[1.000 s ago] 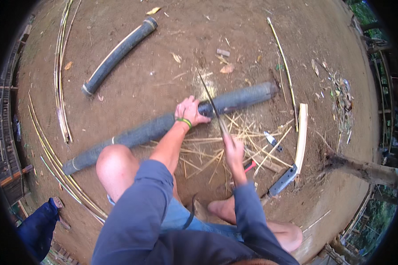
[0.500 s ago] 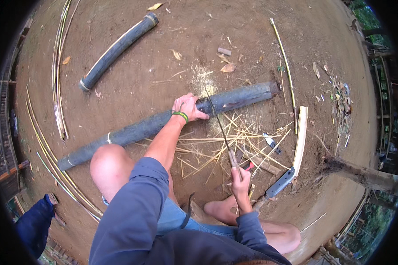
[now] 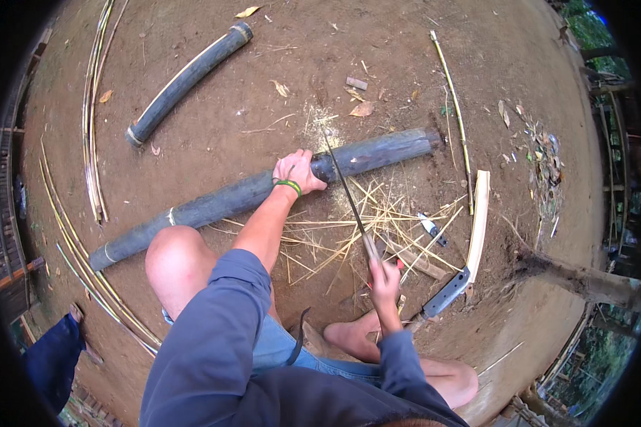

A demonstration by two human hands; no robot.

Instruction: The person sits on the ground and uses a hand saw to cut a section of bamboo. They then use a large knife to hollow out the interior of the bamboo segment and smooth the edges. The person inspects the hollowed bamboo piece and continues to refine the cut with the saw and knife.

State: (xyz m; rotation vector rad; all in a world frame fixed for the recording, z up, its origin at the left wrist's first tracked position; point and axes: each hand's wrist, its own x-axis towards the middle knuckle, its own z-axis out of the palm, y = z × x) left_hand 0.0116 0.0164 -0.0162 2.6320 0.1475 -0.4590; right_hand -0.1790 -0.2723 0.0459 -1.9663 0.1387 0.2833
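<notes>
A thick dark bamboo pole (image 3: 224, 204) lies slantwise across the ground before me, near my bent knee. My left hand (image 3: 300, 171), with a green band at its wrist, is clamped over the pole, fingers on the far side and thumb on the near side. Just to its right, the long thin blade of a saw (image 3: 348, 197) crosses the pole. My right hand (image 3: 385, 280) is closed round the saw's handle on the near side. Pale sawdust (image 3: 320, 122) lies on the soil beyond the cut. How deep the blade sits is too small to tell.
Thin split strips (image 3: 377, 220) lie scattered before me, with a white-and-black tool (image 3: 432, 229) among them. A large knife-like tool (image 3: 446, 293) touches a pale split bamboo length (image 3: 479, 220). Another bamboo section (image 3: 189, 82) lies far left. A person's dark-clothed leg (image 3: 53, 363) is at lower left.
My right hand and the saw have slid forward, away from me, across the pole. My left hand keeps its grip on the bamboo. The whole view has shifted slightly.
</notes>
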